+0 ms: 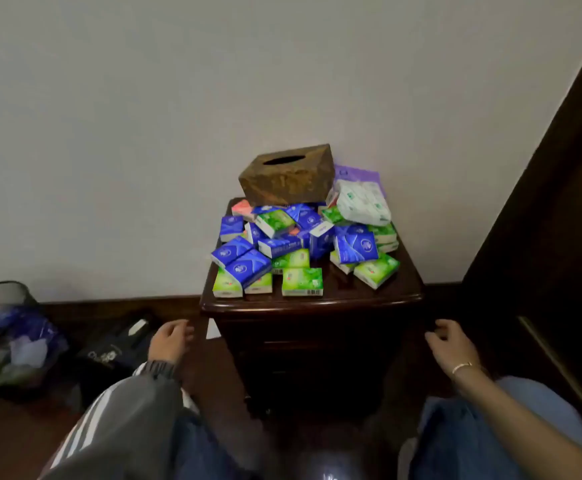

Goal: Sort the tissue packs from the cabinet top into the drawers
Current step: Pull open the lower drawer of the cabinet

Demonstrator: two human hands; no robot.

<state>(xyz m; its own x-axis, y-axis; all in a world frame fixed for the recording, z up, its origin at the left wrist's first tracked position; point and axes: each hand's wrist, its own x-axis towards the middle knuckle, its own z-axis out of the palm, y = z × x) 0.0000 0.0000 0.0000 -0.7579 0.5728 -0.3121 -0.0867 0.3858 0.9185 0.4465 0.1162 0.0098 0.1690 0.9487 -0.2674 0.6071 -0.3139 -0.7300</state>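
Observation:
A dark wooden cabinet (351, 299) stands against the white wall. Its top carries a heap of small tissue packs: several blue ones (244, 263), several green ones (301, 281), a pink one (242, 206) and a bigger white soft pack (364, 202). A brown tissue box (287, 174) sits on the back of the heap. The drawers (317, 344) on the dark front are closed. My left hand (170, 341) hangs left of the cabinet, fingers loosely curled, holding nothing. My right hand (450, 342) hangs at the cabinet's right side, also empty.
A black mesh waste bin (8, 337) with plastic wrappers stands at the left on the floor. A dark bag (116, 344) lies beside it. Dark wooden furniture (559, 202) rises at the right. My knees fill the bottom of the view.

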